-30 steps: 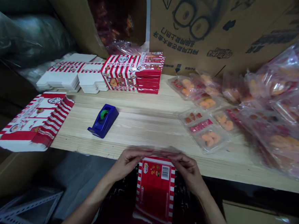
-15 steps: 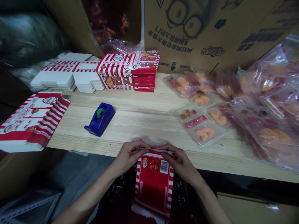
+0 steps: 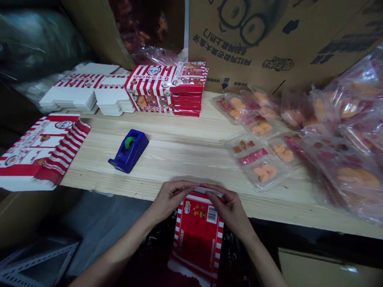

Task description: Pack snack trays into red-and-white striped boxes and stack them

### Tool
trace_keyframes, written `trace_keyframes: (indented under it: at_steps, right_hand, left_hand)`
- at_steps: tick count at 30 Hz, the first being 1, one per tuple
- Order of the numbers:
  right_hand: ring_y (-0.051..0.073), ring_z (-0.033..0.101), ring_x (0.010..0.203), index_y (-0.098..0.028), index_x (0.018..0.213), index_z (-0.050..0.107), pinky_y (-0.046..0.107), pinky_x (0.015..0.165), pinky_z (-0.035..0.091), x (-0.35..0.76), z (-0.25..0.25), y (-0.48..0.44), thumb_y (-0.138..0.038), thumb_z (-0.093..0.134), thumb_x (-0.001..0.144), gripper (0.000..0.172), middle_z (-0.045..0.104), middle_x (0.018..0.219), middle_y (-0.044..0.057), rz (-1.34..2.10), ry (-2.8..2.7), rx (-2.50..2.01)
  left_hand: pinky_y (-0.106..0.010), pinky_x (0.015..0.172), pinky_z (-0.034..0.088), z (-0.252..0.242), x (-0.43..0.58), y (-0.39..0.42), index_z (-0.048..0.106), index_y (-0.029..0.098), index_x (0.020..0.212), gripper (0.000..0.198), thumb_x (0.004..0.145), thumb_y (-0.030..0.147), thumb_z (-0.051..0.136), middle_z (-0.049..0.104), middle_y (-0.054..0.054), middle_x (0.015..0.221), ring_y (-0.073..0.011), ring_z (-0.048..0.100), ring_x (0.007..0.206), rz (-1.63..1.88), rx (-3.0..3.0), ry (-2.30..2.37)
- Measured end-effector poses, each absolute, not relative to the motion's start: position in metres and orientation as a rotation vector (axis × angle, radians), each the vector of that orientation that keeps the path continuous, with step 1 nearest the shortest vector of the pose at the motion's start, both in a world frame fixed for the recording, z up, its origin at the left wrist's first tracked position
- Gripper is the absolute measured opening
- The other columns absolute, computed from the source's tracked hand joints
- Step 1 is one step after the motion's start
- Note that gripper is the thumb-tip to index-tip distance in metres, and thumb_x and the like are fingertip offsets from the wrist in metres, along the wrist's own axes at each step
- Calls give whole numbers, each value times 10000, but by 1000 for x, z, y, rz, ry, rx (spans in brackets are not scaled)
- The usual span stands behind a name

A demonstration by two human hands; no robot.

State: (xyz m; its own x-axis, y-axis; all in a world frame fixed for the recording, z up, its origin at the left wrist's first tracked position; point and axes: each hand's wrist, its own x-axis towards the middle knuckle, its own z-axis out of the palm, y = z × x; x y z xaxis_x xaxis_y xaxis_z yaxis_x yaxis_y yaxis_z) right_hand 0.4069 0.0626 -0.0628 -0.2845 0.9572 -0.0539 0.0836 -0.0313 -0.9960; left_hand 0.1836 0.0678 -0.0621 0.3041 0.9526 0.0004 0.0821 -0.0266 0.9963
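Note:
A red and white striped cardboard box [image 3: 198, 236], with a barcode near its top, is held upright at the table's front edge. My left hand [image 3: 172, 199] pinches its upper left edge between thumb and fingers. At the upper right edge, my right hand [image 3: 228, 207] grips it, the thumb lying on the printed face. The fingertips behind the top edge are hidden. The lower end of the box hangs in front of my body, with a pale flap showing there.
A blue tape dispenser [image 3: 129, 151] stands on the wooden table [image 3: 177, 153]. Flat cartons [image 3: 30, 149] lie left, beside white-sided cartons [image 3: 70, 95] and stacked filled boxes [image 3: 165, 89]. Clear candy trays [image 3: 256, 159] and bagged candy [image 3: 356, 172] cover the right. A large cardboard box [image 3: 249, 64] stands behind.
Both hands have shifted slightly along the top edge of the box, the left thumb sliding toward the middle. The camera view has shifted a little.

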Motion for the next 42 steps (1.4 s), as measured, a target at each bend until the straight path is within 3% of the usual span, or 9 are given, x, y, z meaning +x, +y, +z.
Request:
trace_keyframes:
  at_steps: [8,13,16,19,22,28,36,42]
  right_hand:
    - [250,650,1273,-377,1159,788,492,1150,465,405,-74,63,-376,679,971,217,773,1253,18,1388,-1411,-1073]
    - [255,511,1437,-426,1330,681,572,1257,307,430,-58,57,-442,546,1045,316,635,1483,-5,1568,-1679,-1006]
    - [259,549,1406,-452,1337,663,598,1255,307,434,-50,56,-482,488,1062,327,643,1472,-15,1612,-1692,-1051]
    - [274,601,1358,-443,1304,688,595,1225,370,434,-43,57,-480,647,986,323,691,1410,-4,1714,-1611,-1038]
    - [274,636,1316,-401,1313,692,571,1198,417,432,-34,61,-465,706,949,370,713,1379,19,1808,-1549,-1036]
    - [215,762,963,-355,1279,728,514,1063,549,424,-32,73,-481,672,967,340,807,1168,34,1753,-1489,-1100]
    - [246,671,1262,-401,1337,678,547,1173,468,429,-42,68,-407,561,1041,318,752,1306,-10,1680,-1640,-1026]
    - [256,658,1286,-399,1357,662,563,1151,489,430,-36,61,-365,505,1062,337,737,1332,-7,1501,-1778,-1070]
  left_hand:
    - [-474,1184,442,-59,177,69,752,340,1244,290,1041,269,558,704,-29,1374,-227,618,1322,926,1522,931]
    - [-497,1213,403,-56,168,60,702,354,1321,320,1035,290,574,615,-39,1491,-244,538,1416,826,1655,857]
    - [-474,1139,479,-52,172,55,750,326,1249,271,1026,329,597,699,-64,1379,-248,636,1301,827,1577,911]
    - [-436,1041,542,-44,176,54,779,290,1195,249,986,360,662,761,-75,1258,-249,706,1169,797,1408,956]
    - [-404,1005,553,-33,177,60,758,258,1236,333,924,375,740,763,-82,1256,-260,706,1163,726,1289,998]
    - [-339,764,589,-28,176,76,804,235,1143,321,887,426,768,820,-75,949,-224,749,846,695,1175,1070]
    - [-462,1010,574,-35,174,63,753,319,1250,282,1014,336,599,771,-48,1241,-268,720,1141,692,1473,1014]
    - [-449,985,597,-35,178,56,729,300,1296,312,1033,306,562,778,-59,1219,-267,732,1125,757,1529,1058]
